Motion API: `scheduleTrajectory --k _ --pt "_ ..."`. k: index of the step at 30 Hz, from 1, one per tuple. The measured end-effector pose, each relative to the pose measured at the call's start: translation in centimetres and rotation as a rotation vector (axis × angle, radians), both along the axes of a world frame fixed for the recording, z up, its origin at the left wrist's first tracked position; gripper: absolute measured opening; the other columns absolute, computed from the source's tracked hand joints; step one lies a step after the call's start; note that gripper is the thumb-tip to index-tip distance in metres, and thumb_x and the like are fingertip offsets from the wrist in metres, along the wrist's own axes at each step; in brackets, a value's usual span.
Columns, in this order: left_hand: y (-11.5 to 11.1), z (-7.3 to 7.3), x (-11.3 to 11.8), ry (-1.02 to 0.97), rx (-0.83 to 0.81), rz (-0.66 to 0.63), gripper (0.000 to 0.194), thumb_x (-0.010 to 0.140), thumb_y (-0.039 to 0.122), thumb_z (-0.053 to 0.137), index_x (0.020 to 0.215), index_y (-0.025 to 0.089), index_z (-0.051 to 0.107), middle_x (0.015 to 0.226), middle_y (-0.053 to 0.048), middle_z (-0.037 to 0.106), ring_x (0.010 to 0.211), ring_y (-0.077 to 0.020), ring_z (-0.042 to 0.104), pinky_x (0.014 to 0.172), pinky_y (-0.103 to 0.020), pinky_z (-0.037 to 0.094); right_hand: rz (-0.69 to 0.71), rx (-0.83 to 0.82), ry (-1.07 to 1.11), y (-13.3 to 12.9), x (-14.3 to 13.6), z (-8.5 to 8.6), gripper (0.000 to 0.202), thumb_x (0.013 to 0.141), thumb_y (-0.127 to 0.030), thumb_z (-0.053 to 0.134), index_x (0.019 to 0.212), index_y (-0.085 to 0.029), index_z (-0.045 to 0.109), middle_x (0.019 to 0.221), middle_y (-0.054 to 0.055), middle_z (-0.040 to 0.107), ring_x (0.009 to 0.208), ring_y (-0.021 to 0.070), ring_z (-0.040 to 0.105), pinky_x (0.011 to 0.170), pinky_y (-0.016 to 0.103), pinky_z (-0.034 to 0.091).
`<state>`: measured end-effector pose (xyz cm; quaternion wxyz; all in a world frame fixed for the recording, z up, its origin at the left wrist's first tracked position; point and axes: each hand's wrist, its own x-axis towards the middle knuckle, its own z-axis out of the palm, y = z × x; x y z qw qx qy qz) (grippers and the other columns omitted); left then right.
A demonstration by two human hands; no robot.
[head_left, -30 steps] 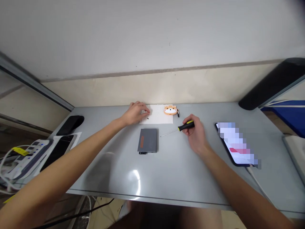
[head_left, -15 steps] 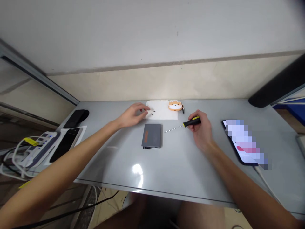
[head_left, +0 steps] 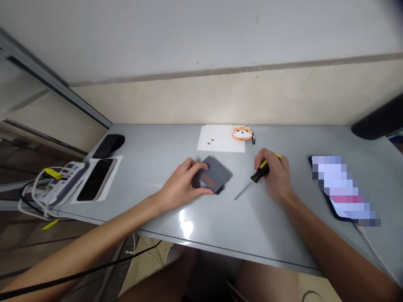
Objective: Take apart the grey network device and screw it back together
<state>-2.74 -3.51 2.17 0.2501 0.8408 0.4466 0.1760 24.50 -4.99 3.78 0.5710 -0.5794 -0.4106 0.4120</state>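
My left hand (head_left: 185, 180) grips the left side of a flat dark grey box-like device (head_left: 217, 171), thumb at its near corner and fingers along its far edge. The device is turned at an angle, with an orange-brown mark on its top and a small black part sticking out at the near edge. In my right hand (head_left: 277, 176) is a screwdriver (head_left: 262, 172) with a black and yellow handle, its thin shaft pointing down and left to the right of the device. Several tiny dark screws (head_left: 210, 141) lie on a white sheet of paper (head_left: 223, 144) behind the device.
An orange dog-face case (head_left: 242, 134) sits on the paper's right end. A lit phone (head_left: 338, 188) with a cable lies at the right. On the left are a dark phone (head_left: 96, 178), a power strip (head_left: 67, 182) with cables, and a black object (head_left: 108, 144). A wall (head_left: 163, 100) stands behind.
My left hand has come from the screws on the paper to the grey device and taken hold of it. The device has turned. The screwdriver's tip now points more toward me.
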Motion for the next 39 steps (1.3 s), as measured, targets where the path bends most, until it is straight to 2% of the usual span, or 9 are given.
scheduleTrajectory --k 5,8,12,18,22,29,31,35,39 --pt "-0.5 -0.2 1.5 -0.019 0.013 -0.156 0.032 0.102 0.05 0.068 0.125 0.027 0.065 0.098 -0.003 0.066 0.084 -0.0215 0.063 0.088 -0.041 0.055 -0.058 0.046 -0.107 -0.1 0.3 0.2 0.039 0.075 -0.044 0.057 0.042 -0.024 0.051 0.049 0.001 0.042 0.051 0.0126 0.04 0.048 0.029 0.029" --pt "0.5 -0.1 1.2 -0.059 0.048 -0.187 0.043 0.097 0.05 0.076 0.133 0.029 0.065 0.121 -0.009 0.066 0.109 -0.0279 0.064 0.099 -0.046 0.054 -0.134 0.102 -0.156 0.1 0.8 0.1 0.039 0.077 -0.042 0.055 0.042 -0.024 0.05 0.05 0.001 0.044 0.054 0.0136 0.043 0.052 0.031 0.032" --pt "2.0 -0.1 1.1 -0.079 0.018 -0.27 0.062 0.093 0.05 0.08 0.149 0.034 0.058 0.152 -0.011 0.057 0.14 -0.035 0.05 0.117 -0.053 0.043 -0.229 0.13 -0.188 0.1 1.4 0.3 0.039 0.078 -0.043 0.053 0.043 -0.025 0.049 0.051 0.002 0.043 0.056 0.0153 0.04 0.054 0.033 0.03" --pt "2.2 -0.4 2.0 -0.137 -0.027 -0.286 0.066 0.09 0.05 0.082 0.148 0.031 0.058 0.144 -0.01 0.065 0.133 -0.0338 0.054 0.119 -0.054 0.038 -0.29 0.128 -0.22 0.1 1.6 0.0 0.044 0.09 -0.038 0.053 0.048 -0.027 0.051 0.057 0.004 0.045 0.061 0.0193 0.043 0.057 0.035 0.033" --pt "1.7 -0.8 2.4 -0.144 -0.03 -0.246 0.067 0.088 0.049 0.085 0.148 0.032 0.059 0.143 -0.009 0.066 0.135 -0.0341 0.054 0.12 -0.055 0.038 -0.334 0.112 -0.14 0.2 1.3 -0.4 0.044 0.089 -0.04 0.055 0.047 -0.028 0.051 0.056 0.004 0.044 0.058 0.0198 0.042 0.053 0.035 0.029" --pt "1.5 -0.8 1.8 -0.198 -0.029 -0.3 0.072 0.089 0.047 0.086 0.152 0.034 0.055 0.148 -0.008 0.065 0.136 -0.0319 0.054 0.118 -0.052 0.043 -0.54 0.335 -0.11 -0.5 2.0 1.4 0.032 0.087 -0.035 0.051 0.056 -0.028 0.056 0.067 0.005 0.052 0.065 0.0217 0.049 0.052 0.035 0.032" --pt "1.6 -0.7 1.5 -0.224 -0.034 -0.329 0.071 0.09 0.045 0.086 0.153 0.034 0.055 0.148 -0.008 0.065 0.135 -0.0309 0.055 0.116 -0.051 0.045 -0.459 0.327 -0.106 -1.0 1.6 1.6 0.033 0.092 -0.036 0.05 0.061 -0.028 0.059 0.071 0.005 0.056 0.064 0.0214 0.05 0.052 0.035 0.034" --pt "1.7 -1.0 1.1 -0.247 -0.031 -0.338 0.078 0.084 0.047 0.091 0.153 0.034 0.056 0.148 -0.009 0.065 0.136 -0.0323 0.057 0.116 -0.052 0.048 -0.116 0.362 -0.209 -2.3 -0.7 0.5 0.036 0.095 -0.032 0.053 0.062 -0.025 0.065 0.069 0.004 0.062 0.065 0.0195 0.06 0.057 0.033 0.043" --pt "1.5 -1.6 0.8 -0.256 -0.014 -0.303 0.084 0.079 0.05 0.094 0.152 0.034 0.056 0.15 -0.012 0.063 0.139 -0.035 0.057 0.119 -0.055 0.047 0.218 0.533 -0.354 -3.3 -2.7 -0.5 0.032 0.097 -0.027 0.055 0.069 -0.024 0.069 0.064 0.001 0.067 0.057 0.0151 0.06 0.056 0.03 0.043"
